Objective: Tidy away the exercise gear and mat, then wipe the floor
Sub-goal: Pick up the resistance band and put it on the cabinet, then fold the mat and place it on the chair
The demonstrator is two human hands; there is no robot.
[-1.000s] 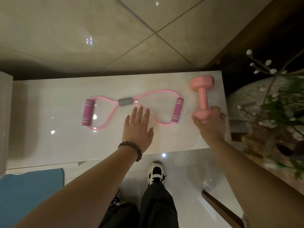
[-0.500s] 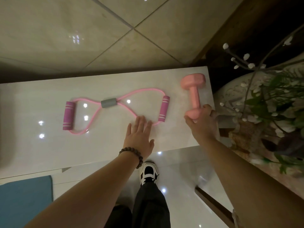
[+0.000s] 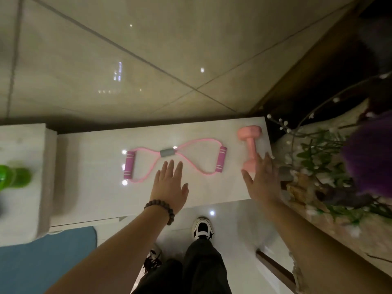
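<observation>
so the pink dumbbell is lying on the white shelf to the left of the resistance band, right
Not quite. In the head view the pink dumbbell does lie on the white shelf, but to the right of the resistance band, at the shelf's right end by the open right hand.

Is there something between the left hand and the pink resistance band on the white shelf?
Nothing visible does. The left hand lies open on the glossy white shelf, fingertips just short of the pink figure-eight resistance band. The pink dumbbell lies apart, by the right hand.
</observation>
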